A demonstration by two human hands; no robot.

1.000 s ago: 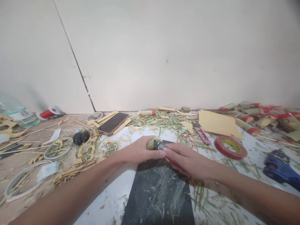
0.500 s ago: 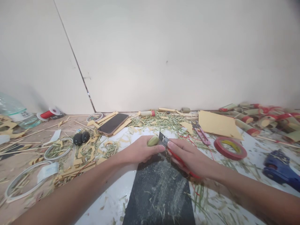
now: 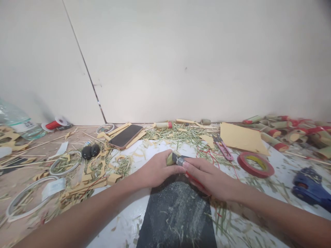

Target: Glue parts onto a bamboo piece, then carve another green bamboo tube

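My left hand (image 3: 157,167) is closed around a short piece of green bamboo (image 3: 170,159), mostly hidden by the fingers. My right hand (image 3: 207,174) grips a red-handled utility knife (image 3: 180,161). Its dark blade lies against the end of the bamboo, and the two hands almost meet. Below them a dusty dark sheet (image 3: 178,213) with pale scrapings on it lies over a white surface (image 3: 116,220).
A phone (image 3: 126,136) and a black object (image 3: 90,151) lie left. To the right are a pink cutter (image 3: 224,150), red tape roll (image 3: 255,164), yellow card (image 3: 243,138), blue tool (image 3: 310,189) and red-banded bamboo pieces (image 3: 274,143). Green shavings (image 3: 178,132) litter the back.
The knife has shifted slightly left, and its blade now sits against the bamboo's end instead of just beside it. My hands have come closer together.
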